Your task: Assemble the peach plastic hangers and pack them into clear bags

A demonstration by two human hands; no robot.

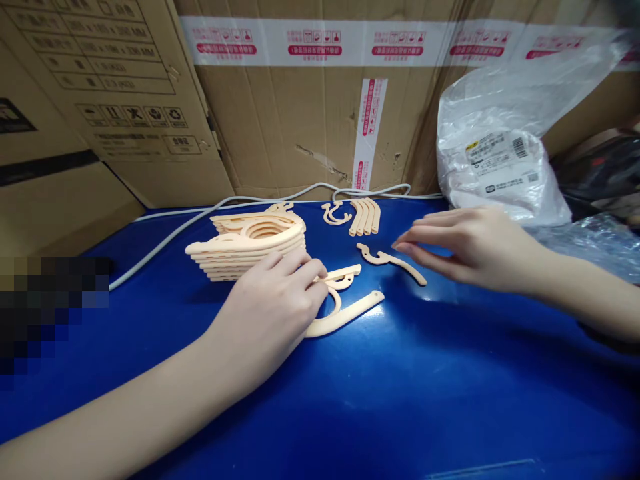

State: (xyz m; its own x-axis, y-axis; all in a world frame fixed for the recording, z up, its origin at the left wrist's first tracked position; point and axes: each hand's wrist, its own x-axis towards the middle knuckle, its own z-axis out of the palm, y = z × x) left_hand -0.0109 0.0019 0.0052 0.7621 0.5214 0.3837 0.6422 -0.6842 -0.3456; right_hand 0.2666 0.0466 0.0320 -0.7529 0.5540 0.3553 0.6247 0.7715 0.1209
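My left hand [280,300] is closed over a cream plastic folding hanger [350,313], its fingers curled on the near parts. Part of this hanger is hidden under the hand; its straight arm and curved piece stick out to the right. Beside the hand stands a neat stack of folded hangers [245,250]. My right hand [460,247] hovers over the table, fingers stretched out and nothing visible in them. Just left of its fingertips lies a loose hanger arm [400,262] with a curved notch.
Farther back are several curved hanger arms [365,217] in a row and loose hanger hooks [335,215]. A white cable [175,240] runs along the back of the blue table [400,400]. Cardboard boxes [290,120] stand behind; a plastic bag [495,147] sits at the right.
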